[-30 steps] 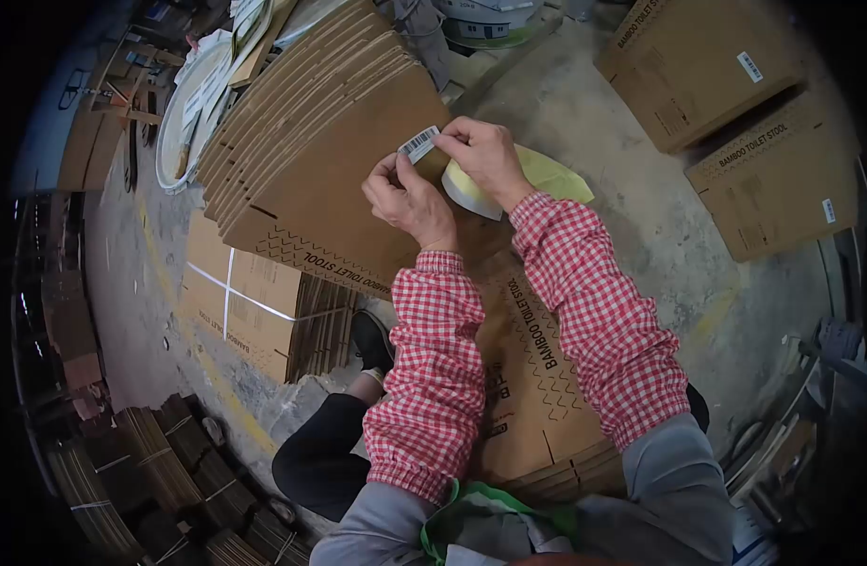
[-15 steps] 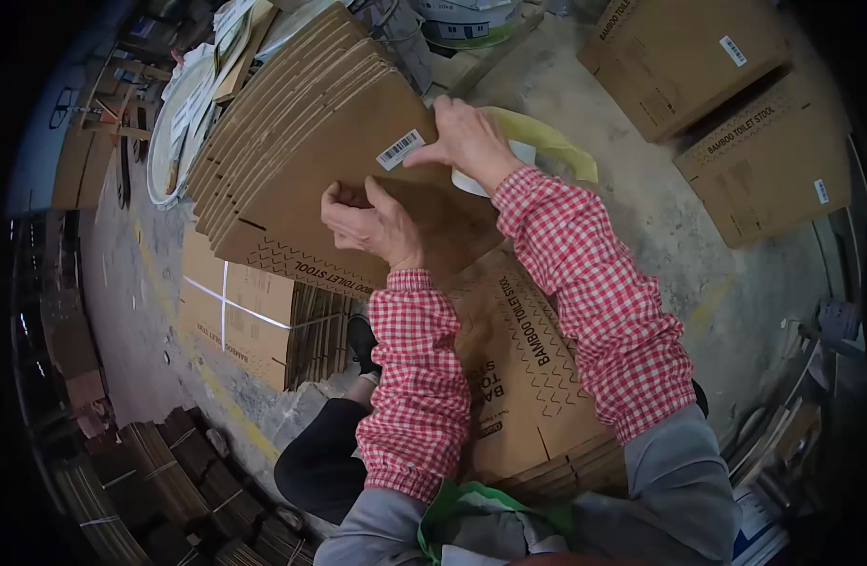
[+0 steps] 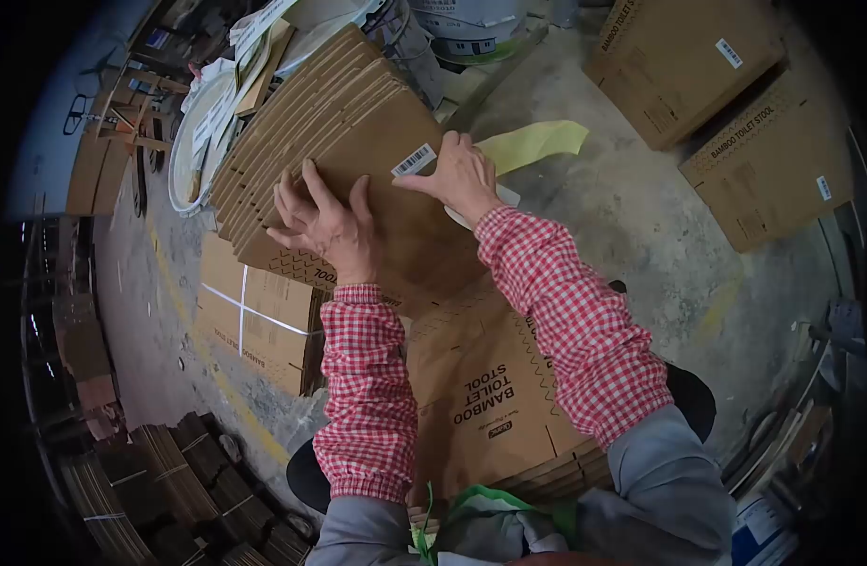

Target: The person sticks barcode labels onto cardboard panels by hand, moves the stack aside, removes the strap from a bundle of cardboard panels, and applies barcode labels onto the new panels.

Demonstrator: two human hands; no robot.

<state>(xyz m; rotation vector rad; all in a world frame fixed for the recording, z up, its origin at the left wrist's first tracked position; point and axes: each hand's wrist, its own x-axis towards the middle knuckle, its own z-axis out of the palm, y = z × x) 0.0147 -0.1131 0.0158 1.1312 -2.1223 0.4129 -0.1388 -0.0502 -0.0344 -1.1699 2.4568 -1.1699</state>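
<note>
A barcode label (image 3: 414, 159) lies on the front sheet of a fanned stack of flattened cardboard boxes (image 3: 386, 212). My left hand (image 3: 328, 226) is open, fingers spread over the face of that front box, left of the label. At the box's right edge, my right hand (image 3: 464, 179) has its thumb on the label's lower right end and its other fingers bent round the edge. From behind the right hand a yellow strip (image 3: 537, 146) curls outward. Part of a white piece (image 3: 509, 196) shows by the right wrist; the rest is hidden.
More printed flat boxes (image 3: 490, 396) lie before my body. A strapped bundle (image 3: 254, 311) stands on the floor at left. Two cartons (image 3: 683, 66) stand at upper right. Buckets (image 3: 466, 28) are behind the stack, and dark strapped bundles (image 3: 160, 472) sit at lower left.
My left hand has moved left and its fingers have spread from a curl. My right hand has shifted down, its thumb now at the label. The yellow strip has swung from a loop into a flatter curve.
</note>
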